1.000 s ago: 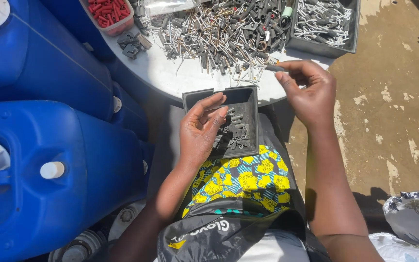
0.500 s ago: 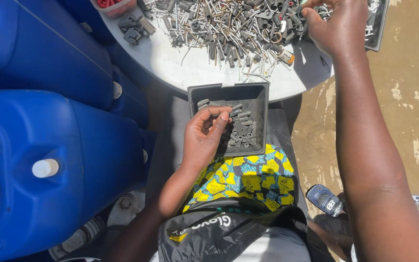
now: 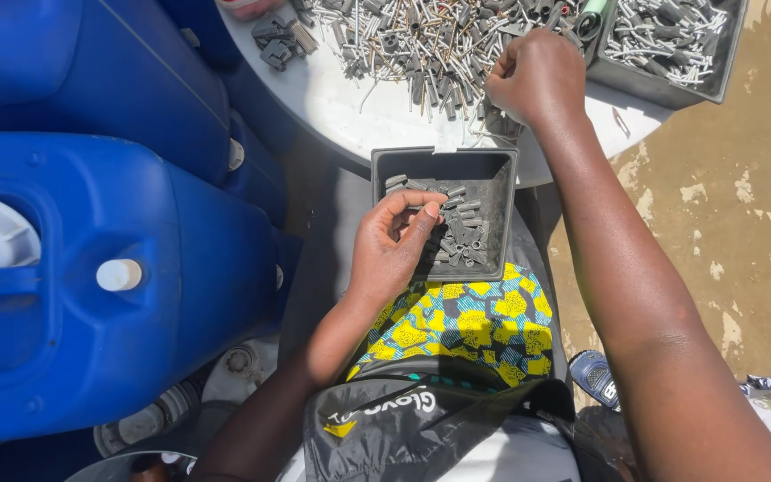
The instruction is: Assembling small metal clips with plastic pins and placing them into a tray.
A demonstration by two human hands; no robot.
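Head view: left hand (image 3: pixel 394 254) fingers curl over the grey tray (image 3: pixel 493 170); right hand (image 3: pixel 537 76) fingers pinch metal pieces (image 3: pixel 421 45).

Bare arms, no sleeves; lap cloth (image 3: pixel 466 326) w/ yellow, blue & green print, dark apron (image 3: pixel 403 419).

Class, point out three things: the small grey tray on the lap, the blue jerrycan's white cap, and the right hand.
small grey tray (image 3: pixel 493 161), head view, far rim
white cap (image 3: pixel 119 274), head view, top
right hand (image 3: pixel 535 76), head view, back

left hand (image 3: pixel 394 245): fingers curled, arm bent close | right hand (image 3: pixel 535 76): loose fist, arm stretched forward
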